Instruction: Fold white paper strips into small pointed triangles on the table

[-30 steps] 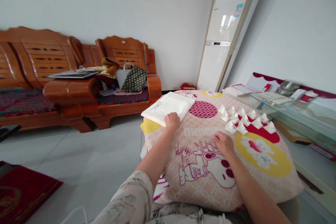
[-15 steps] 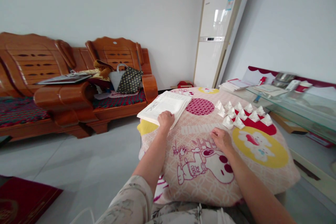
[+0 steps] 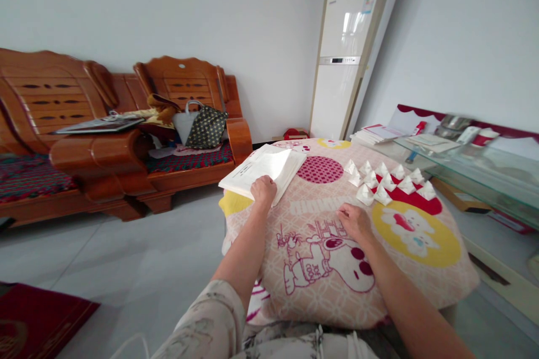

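A stack of white paper with some print lies on the left part of the cloth-covered table. My left hand is closed at the stack's near right corner, its fingers pinching the top sheet of paper, which curls up off the pile. My right hand rests on the patterned tablecloth, fingers curled together, with nothing visible in them. Beyond it to the right stand several small folded paper shapes in rows, pointed at the top.
A glass-topped stand at the right holds papers, a metal bowl and a paper cup. Wooden armchairs with bags stand at the left. A tall white air conditioner fills the corner. A dark red bag lies on the floor.
The top sheet, lying nearly flat before, now bends upward at its right side by my left hand. My right hand has stayed in place. The view has shifted slightly.
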Demonstrator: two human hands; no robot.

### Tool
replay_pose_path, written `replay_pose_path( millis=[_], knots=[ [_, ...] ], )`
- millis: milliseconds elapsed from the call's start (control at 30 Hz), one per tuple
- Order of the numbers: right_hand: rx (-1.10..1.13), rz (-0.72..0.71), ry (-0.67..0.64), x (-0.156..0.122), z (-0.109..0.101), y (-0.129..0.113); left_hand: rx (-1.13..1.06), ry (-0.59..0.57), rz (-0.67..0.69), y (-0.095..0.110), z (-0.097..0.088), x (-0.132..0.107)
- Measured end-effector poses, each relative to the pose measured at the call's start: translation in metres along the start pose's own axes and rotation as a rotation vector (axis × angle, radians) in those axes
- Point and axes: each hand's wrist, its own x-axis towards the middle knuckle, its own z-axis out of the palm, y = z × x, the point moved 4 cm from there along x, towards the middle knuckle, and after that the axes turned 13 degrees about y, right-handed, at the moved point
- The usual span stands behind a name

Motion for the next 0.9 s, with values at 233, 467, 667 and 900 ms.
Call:
replay_pose_path(
  millis=[233,467,667,900],
  knots=[
    [0.012,-0.009,0.03,0.0,0.0,-0.001,-0.013,0.023,-0.049,-0.009,-0.001,0.005],
    [-0.014,-0.026,0.008,0.0,0.001,0.0,-0.059,0.016,-0.054,-0.01,0.004,0.004],
    [-0.011,-0.013,0.015,0.0,0.002,0.001,-0.125,0.0,-0.07,-0.014,0.003,0.007],
    [-0.001,0.002,0.022,-0.001,0.002,0.001,-0.165,0.061,-0.052,-0.01,0.0,0.004]
  ],
)
